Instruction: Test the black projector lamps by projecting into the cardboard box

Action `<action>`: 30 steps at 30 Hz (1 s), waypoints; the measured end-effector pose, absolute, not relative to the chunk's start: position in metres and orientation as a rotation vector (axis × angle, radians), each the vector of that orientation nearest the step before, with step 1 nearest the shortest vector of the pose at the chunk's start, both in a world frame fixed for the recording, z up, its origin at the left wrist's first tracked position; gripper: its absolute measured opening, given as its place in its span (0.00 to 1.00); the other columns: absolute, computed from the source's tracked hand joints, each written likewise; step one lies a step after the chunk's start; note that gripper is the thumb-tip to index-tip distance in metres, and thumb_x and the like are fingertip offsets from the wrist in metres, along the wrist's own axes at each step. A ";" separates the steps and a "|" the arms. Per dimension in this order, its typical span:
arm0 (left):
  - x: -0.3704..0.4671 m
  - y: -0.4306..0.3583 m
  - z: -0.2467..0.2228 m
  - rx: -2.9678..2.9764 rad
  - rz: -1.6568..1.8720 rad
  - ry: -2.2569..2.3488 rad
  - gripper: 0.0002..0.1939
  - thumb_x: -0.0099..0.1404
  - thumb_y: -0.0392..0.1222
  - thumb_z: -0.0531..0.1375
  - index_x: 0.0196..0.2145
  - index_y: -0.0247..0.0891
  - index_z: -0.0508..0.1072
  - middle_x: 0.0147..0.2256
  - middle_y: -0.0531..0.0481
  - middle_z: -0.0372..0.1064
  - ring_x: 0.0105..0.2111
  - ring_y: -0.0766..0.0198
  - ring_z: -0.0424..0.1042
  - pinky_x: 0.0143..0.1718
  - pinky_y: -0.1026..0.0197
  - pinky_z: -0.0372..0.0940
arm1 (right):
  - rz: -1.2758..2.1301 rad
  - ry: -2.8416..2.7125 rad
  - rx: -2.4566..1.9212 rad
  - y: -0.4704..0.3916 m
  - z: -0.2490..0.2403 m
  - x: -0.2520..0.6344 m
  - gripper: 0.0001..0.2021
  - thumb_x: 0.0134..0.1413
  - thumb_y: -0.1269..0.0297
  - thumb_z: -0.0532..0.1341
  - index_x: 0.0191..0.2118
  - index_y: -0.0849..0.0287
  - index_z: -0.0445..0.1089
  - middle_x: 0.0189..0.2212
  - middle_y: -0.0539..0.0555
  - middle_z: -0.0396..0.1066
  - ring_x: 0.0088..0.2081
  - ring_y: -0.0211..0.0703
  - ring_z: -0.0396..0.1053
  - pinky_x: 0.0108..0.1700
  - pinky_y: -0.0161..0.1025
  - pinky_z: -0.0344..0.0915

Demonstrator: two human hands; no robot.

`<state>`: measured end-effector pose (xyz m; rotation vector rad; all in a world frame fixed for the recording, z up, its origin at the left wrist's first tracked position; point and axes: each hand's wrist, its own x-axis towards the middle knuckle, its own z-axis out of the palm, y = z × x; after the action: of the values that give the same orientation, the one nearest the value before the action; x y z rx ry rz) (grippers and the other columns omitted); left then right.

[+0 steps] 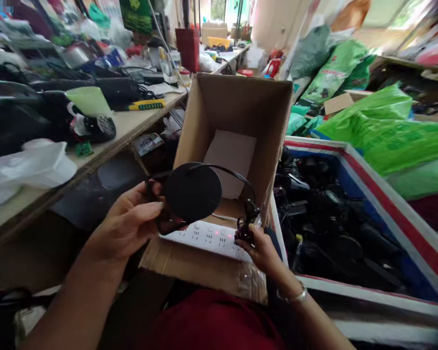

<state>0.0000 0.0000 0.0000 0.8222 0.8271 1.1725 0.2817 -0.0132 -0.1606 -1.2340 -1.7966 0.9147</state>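
Note:
My left hand (pixel 126 223) grips a black round-faced device (pixel 193 192) by the dark frame at its left edge, thumb on the near side. A black cable runs from the disc in an arc to the right. It ends in a bunched cable coil (pixel 247 221), which the fingers of my right hand (pixel 261 250) hold closed. Below the device lies a white power strip (pixel 209 236) with small red lights, across the near side of an open cardboard box (pixel 241 102). A pale flat sheet (pixel 229 160) rests inside the box.
On the right stands a large bin with a red-and-white rim (pixel 397 199), filled with black devices and cables. Bright green bags (pixel 387 126) lie beyond it. The workbench (pixel 131 129) on the left carries a yellow tool (pixel 147 104), a white plastic tray (pixel 47 167) and electronics.

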 end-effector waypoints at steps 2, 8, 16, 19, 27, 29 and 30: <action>0.000 0.001 -0.004 0.816 1.175 0.832 0.15 0.51 0.32 0.65 0.38 0.35 0.69 0.31 0.49 0.77 0.28 0.55 0.78 0.30 0.53 0.75 | 0.946 -1.827 -1.221 -0.011 -0.162 0.285 0.08 0.51 0.70 0.59 0.39 0.58 0.70 0.37 0.57 0.75 0.39 0.48 0.72 0.42 0.44 0.69; 0.003 0.007 -0.016 0.790 1.143 0.812 0.14 0.49 0.33 0.68 0.33 0.36 0.69 0.29 0.50 0.76 0.25 0.60 0.76 0.28 0.57 0.75 | 1.055 -1.887 -1.197 -0.004 -0.159 0.295 0.07 0.54 0.69 0.58 0.38 0.59 0.70 0.37 0.57 0.75 0.40 0.47 0.73 0.43 0.44 0.70; 0.006 0.016 -0.033 0.757 1.102 0.815 0.15 0.49 0.33 0.67 0.34 0.37 0.67 0.28 0.50 0.76 0.25 0.60 0.75 0.29 0.52 0.74 | 1.014 -2.024 -1.246 -0.002 -0.150 0.290 0.08 0.52 0.71 0.56 0.34 0.58 0.72 0.29 0.54 0.74 0.32 0.44 0.71 0.37 0.41 0.69; 0.010 0.022 -0.039 0.740 1.138 0.797 0.14 0.47 0.33 0.67 0.31 0.37 0.68 0.27 0.51 0.74 0.24 0.61 0.74 0.28 0.54 0.73 | 0.953 -2.039 -1.272 -0.008 -0.157 0.284 0.10 0.51 0.72 0.55 0.32 0.58 0.73 0.27 0.55 0.74 0.32 0.45 0.71 0.38 0.43 0.68; 0.033 0.051 -0.057 0.575 1.314 0.716 0.20 0.40 0.27 0.67 0.32 0.37 0.70 0.25 0.58 0.68 0.23 0.70 0.68 0.28 0.65 0.70 | 0.812 -1.979 -1.284 -0.025 -0.163 0.277 0.09 0.52 0.70 0.55 0.36 0.59 0.73 0.32 0.57 0.76 0.35 0.45 0.74 0.38 0.40 0.71; 0.038 0.056 -0.059 0.586 1.325 0.702 0.19 0.41 0.26 0.66 0.33 0.38 0.70 0.26 0.59 0.68 0.23 0.71 0.68 0.27 0.66 0.69 | 0.820 -1.933 -1.301 -0.025 -0.167 0.277 0.09 0.51 0.68 0.57 0.37 0.60 0.73 0.33 0.58 0.76 0.36 0.46 0.74 0.38 0.39 0.71; 0.039 0.057 -0.059 0.590 1.326 0.698 0.19 0.42 0.26 0.66 0.33 0.39 0.70 0.26 0.59 0.68 0.24 0.71 0.68 0.28 0.67 0.69 | 0.817 -1.895 -1.322 -0.025 -0.171 0.277 0.08 0.51 0.67 0.58 0.37 0.60 0.73 0.33 0.59 0.76 0.36 0.47 0.74 0.39 0.39 0.71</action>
<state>0.0394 0.0565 -0.0595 0.5896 0.6978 1.3261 0.2767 -0.0250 -0.1707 -1.3215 -1.8946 0.8171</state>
